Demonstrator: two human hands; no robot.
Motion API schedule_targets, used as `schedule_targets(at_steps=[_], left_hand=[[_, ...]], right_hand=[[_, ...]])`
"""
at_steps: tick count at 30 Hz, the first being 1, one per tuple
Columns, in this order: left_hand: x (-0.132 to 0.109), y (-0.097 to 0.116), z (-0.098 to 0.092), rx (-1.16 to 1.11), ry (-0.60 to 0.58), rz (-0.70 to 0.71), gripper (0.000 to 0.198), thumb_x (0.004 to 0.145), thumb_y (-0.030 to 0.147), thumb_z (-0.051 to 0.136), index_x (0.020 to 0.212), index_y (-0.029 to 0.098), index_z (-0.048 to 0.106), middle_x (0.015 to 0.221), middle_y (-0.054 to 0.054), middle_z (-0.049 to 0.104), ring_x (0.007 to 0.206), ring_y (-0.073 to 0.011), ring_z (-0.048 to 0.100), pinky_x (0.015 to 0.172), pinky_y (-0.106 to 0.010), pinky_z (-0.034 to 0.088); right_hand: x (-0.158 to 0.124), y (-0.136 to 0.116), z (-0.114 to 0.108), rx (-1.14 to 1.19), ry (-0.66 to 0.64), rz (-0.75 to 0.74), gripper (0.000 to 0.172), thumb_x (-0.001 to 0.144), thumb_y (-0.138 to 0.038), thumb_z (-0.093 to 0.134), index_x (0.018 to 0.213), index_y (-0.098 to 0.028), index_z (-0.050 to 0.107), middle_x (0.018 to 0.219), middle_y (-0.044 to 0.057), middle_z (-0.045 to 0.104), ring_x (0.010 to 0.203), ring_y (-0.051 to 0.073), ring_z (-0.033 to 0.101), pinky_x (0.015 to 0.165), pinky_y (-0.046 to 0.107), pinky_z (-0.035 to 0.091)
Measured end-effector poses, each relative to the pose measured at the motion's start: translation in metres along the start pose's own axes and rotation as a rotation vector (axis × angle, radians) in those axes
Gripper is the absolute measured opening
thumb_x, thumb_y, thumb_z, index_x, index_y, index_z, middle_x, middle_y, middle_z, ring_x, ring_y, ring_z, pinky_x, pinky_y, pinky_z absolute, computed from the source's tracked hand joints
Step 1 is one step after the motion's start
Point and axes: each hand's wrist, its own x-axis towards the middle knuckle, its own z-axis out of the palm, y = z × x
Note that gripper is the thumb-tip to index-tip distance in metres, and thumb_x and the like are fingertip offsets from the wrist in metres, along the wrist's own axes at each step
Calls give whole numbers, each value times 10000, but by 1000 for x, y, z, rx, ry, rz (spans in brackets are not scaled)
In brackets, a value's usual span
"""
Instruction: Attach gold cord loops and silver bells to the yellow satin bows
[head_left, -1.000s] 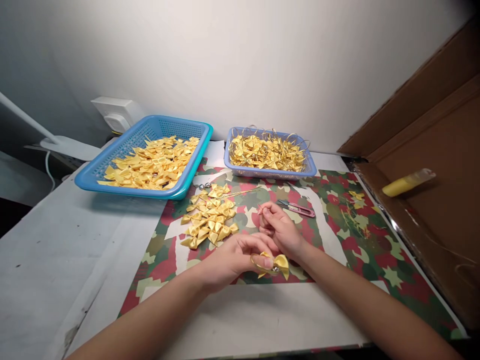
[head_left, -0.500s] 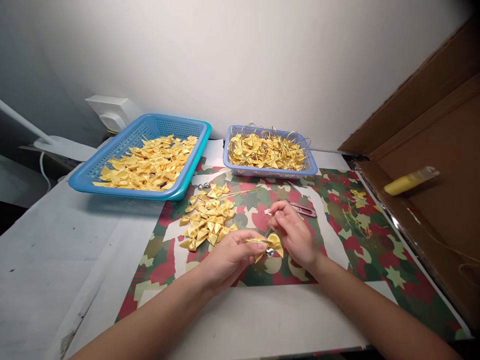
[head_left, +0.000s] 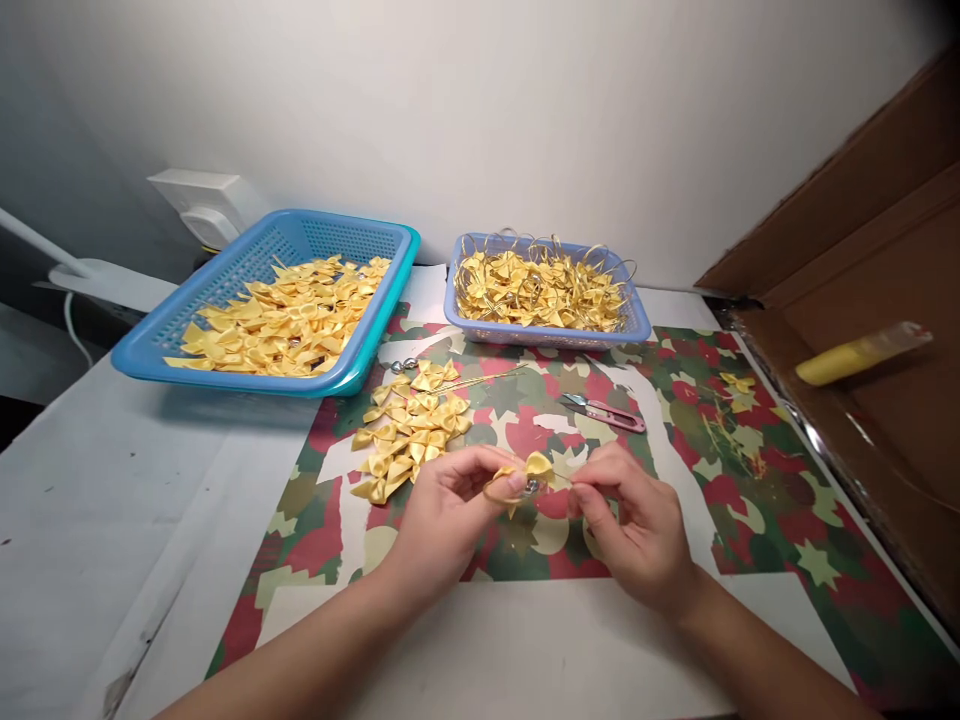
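Note:
Between thumb and fingers, my left hand pinches a yellow satin bow with a small silver bell under it. A loop of gold cord curves round my left thumb. My right hand is closed in a pinch on the thin cord end that runs out from the bow's right side. Left of my hands, several loose yellow bows lie in a cluster. Thread snips with pink handles rest beyond my right hand.
A blue basket of yellow bows stands at the left. At the back, a smaller basket holds bows with gold cord loops. Loose bells and gold cords lie nearby. At right are cord scraps and a yellow tube by cardboard.
My right hand has come down beside the bow and now pinches the cord, drawn out to the right. My left hand still holds the bow. The snips have come fully into sight.

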Motion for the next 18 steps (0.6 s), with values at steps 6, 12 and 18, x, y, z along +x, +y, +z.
schedule_targets(at_steps=[6, 12, 18], left_hand=[[-7, 5, 0, 236, 23, 281, 68, 781, 193, 709, 726, 228, 728, 804, -21, 715, 799, -170, 638, 706, -265, 493], [-8, 3, -1, 307, -7, 369, 96, 795, 157, 695, 774, 244, 732, 831, -10, 738, 800, -166, 659, 732, -272, 502], [-9, 3, -3, 317, -36, 368, 83, 802, 162, 697, 788, 237, 727, 838, -17, 735, 807, -167, 664, 751, -276, 506]], right_hand=[[0, -1, -2, 7, -20, -113, 252, 857, -19, 508, 940, -241, 593, 668, 7, 614, 634, 160, 506, 515, 271, 431], [-1, 1, 0, 6, -23, -127, 266, 850, -22, 523, 981, -235, 611, 688, 18, 625, 636, 156, 499, 520, 268, 447], [-2, 2, 0, 10, -42, -131, 267, 858, -26, 516, 990, -242, 601, 699, 20, 621, 636, 157, 496, 519, 271, 457]])
